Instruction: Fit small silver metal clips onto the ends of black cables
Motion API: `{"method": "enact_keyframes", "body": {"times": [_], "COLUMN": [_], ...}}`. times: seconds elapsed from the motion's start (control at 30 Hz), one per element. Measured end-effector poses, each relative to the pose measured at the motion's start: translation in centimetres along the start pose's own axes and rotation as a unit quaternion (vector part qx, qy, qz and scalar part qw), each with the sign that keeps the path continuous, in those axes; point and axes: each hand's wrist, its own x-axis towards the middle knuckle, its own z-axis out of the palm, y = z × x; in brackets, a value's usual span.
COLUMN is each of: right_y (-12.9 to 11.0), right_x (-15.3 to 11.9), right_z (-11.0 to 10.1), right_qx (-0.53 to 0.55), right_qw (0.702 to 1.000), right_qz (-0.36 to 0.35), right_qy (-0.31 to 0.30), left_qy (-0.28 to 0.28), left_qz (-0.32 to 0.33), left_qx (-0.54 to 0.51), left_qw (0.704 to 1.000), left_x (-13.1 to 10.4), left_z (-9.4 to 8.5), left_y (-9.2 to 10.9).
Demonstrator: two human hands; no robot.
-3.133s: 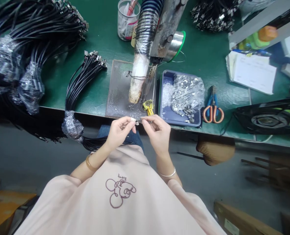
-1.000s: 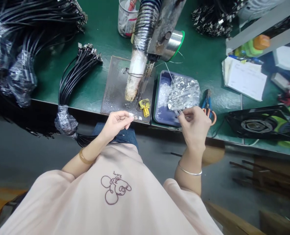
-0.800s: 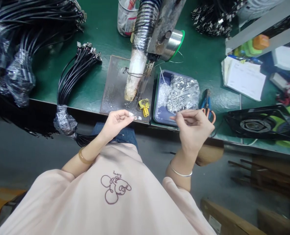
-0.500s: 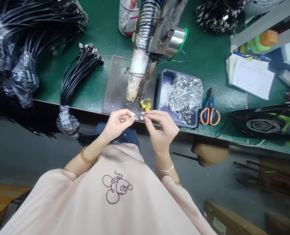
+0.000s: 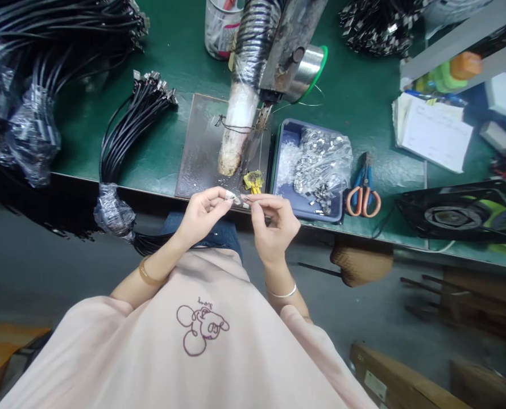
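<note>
Green bench [image 5: 364, 108] supports one tray [image 5: 321, 217] beside two hands [image 5: 202, 216] [image 5: 277, 230] pinching tiny parts [image 5: 237, 200].

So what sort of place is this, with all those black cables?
Probably a workshop or small factory. You can tell from the bundle of black cables on the green workbench, the tray with shiny little metal pieces, and the spool of silvery wire.

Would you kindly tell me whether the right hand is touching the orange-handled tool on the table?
Apart. The head view shows a plain gap between the right hand and the orange-handled tool, with part of the blue tray visible in it.
</note>
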Motion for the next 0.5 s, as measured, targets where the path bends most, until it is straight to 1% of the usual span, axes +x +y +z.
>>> {"method": "enact_keyframes", "body": {"times": [0.07,0.13,0.3,0.5], "right_y": [0.3,0.5,1.0,1.3], "right_x": [0.0,0.0,0.2,0.7], "right_z": [0.2,0.3,0.5,0.8], "right_qx": [0.007,-0.007,-0.065,-0.117], "right_qw": [1.0,1.0,0.993,0.981], "right_qz": [0.017,0.004,-0.09,-0.152], "right_qy": [-0.005,-0.019,-0.026,-0.018], "left_qy": [0.013,0.023,0.033,0.059], "left_qz": [-0.003,-0.007,-0.011,-0.008], "left_qx": [-0.003,-0.005,-0.02,-0.006], "left_qw": [1.0,1.0,0.999,0.998], "left_x": [0.2,0.3,0.8,1.4], "left_z": [0.0,0.0,0.3,0.2], "left_y": [0.0,-0.1,-0.1,-0.2]}}
